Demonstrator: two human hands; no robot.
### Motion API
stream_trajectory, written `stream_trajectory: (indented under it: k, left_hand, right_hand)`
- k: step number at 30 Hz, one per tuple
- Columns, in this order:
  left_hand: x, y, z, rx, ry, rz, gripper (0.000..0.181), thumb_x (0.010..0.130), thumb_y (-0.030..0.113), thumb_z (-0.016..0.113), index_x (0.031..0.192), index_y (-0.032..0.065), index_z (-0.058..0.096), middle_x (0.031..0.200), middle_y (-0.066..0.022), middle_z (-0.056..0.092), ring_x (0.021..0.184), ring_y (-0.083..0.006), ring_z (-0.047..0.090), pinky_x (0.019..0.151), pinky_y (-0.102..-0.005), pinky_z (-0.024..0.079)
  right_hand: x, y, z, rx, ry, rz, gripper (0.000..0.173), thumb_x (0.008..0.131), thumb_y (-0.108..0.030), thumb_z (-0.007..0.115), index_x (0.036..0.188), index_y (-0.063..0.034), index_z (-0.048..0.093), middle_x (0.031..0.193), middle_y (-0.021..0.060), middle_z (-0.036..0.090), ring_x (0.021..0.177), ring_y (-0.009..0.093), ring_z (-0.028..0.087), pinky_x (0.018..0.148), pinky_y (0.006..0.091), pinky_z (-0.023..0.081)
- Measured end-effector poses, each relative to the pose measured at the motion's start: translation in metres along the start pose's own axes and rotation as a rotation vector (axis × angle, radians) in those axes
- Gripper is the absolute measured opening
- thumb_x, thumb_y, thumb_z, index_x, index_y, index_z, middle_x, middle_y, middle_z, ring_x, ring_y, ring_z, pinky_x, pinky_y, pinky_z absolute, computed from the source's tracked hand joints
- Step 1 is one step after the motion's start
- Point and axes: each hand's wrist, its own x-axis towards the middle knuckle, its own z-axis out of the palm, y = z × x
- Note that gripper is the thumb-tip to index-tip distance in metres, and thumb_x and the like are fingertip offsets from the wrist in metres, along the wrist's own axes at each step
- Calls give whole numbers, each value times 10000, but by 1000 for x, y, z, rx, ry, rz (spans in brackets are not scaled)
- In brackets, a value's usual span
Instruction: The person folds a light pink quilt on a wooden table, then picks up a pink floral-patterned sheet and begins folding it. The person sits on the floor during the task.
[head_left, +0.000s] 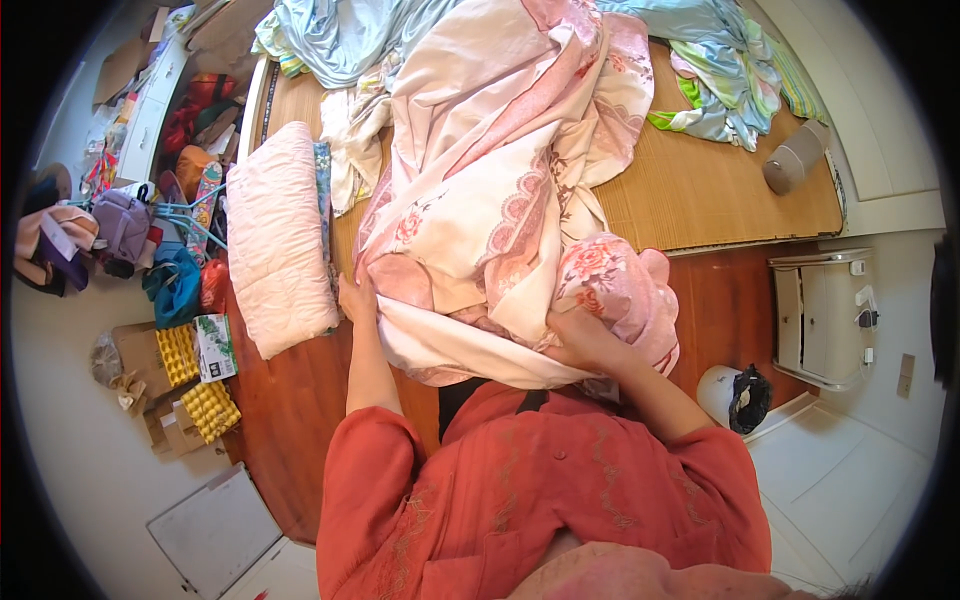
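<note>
A large pink and cream bedding cover (465, 217) with a floral and scalloped print lies bunched over the bed and hangs past its near edge in front of me. My left hand (357, 298) grips its edge at the left, thumb up against the fabric. Further right, my right hand (581, 337) is closed on a gathered fold beside a bulging part with red flowers. A stretched pale band of cloth runs between both hands. To the left of my left hand, a quilted pale pink pillow or folded pad (277, 240) rests on patterned blue fabric.
Light blue sheets (337, 37) and green-patterned cloth (727, 82) lie on the brown bed surface (720, 187), near a grey cylinder (796, 157). A bedside cabinet (821, 322) and a lined bin (724, 394) stand right. Bags, boxes and yellow egg trays (210, 411) crowd the left.
</note>
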Motion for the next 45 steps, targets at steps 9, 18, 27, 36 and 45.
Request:
stream_trajectory:
  k: [9,18,27,36,45]
  left_hand:
    - [6,36,11,-208,-533,-149,666,860,533,661,1009,-117,660,918,-197,705,809,-259,672,727,-372,503]
    - [-9,129,-109,-1162,-292,-121,416,1012,393,456,987,10,614,921,-73,651,856,-193,636,766,-335,525]
    - [-71,108,-298,-814,690,564,272,998,256,446,1040,34,597,1043,-88,622,982,-189,607,881,-341,496]
    - [-125,125,-352,-990,770,548,292,1012,247,454,1053,8,616,1022,-73,622,944,-174,598,834,-314,495]
    - [-152,182,-274,-578,362,411,311,1026,237,462,1065,-18,636,1001,-57,622,906,-160,589,788,-286,494]
  right_hand:
    - [-3,3,9,84,165,0,417,758,-283,733,984,36,587,858,273,644,841,440,640,767,477,499]
    - [-9,21,-6,163,402,206,433,779,-325,731,1007,21,606,853,275,647,853,439,642,745,494,501]
    - [-33,-32,-65,508,744,44,326,870,-214,679,1111,6,659,995,167,711,917,251,687,826,352,516]
    - [-49,-100,-18,475,-43,-353,323,880,-264,694,1100,-29,664,908,162,686,816,244,657,766,359,510]
    - [-52,-10,-231,-133,830,162,352,926,-366,592,1092,-73,694,837,128,701,746,272,662,739,390,512]
